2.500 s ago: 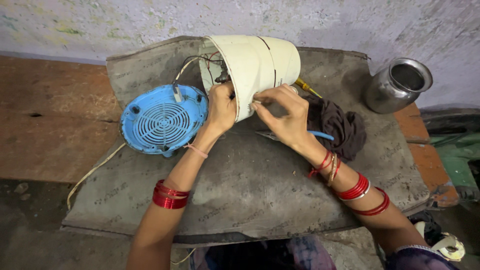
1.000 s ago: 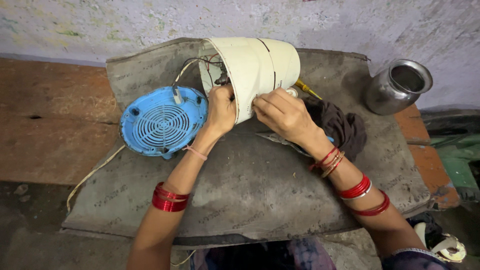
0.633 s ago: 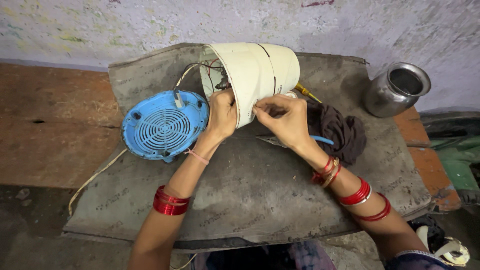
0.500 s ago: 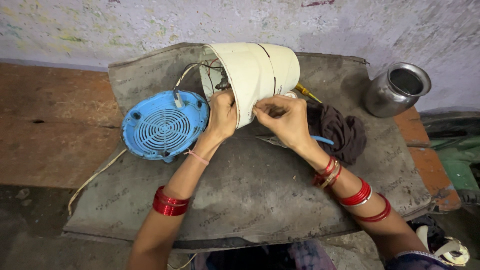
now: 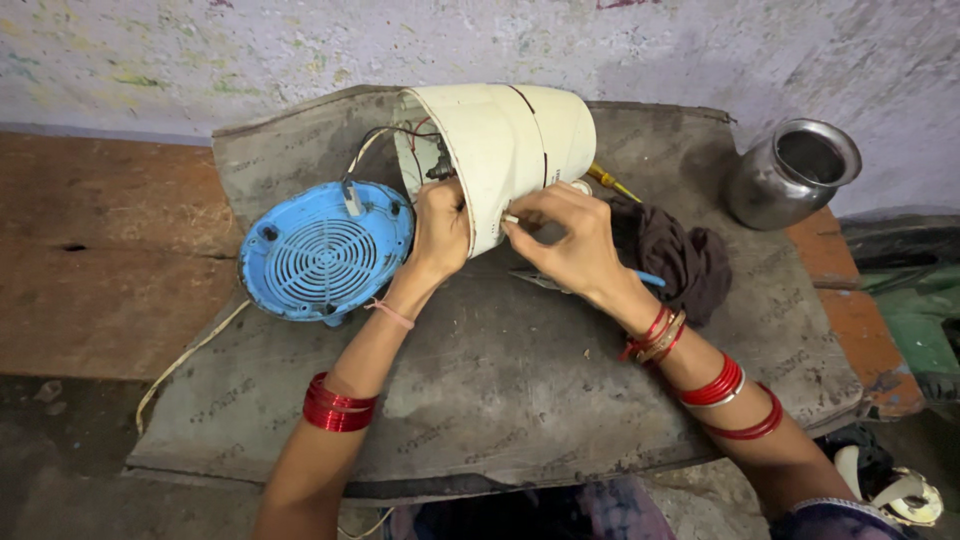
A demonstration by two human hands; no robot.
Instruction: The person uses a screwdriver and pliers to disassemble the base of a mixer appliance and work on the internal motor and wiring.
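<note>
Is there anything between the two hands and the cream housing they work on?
Nothing visible. The left hand grips the open rim of the cream housing, and the right hand presses its fingertips against the housing's side. The blue grille lies apart, to the left.

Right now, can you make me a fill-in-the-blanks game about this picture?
1. The left hand grips the open rim of the ____ housing.
2. The round grille cover is coloured ____.
3. The metal pot stands to the ____ of the housing.
4. The dark cloth lies beside the ____ hand.

Missing words: cream; blue; right; right
</note>
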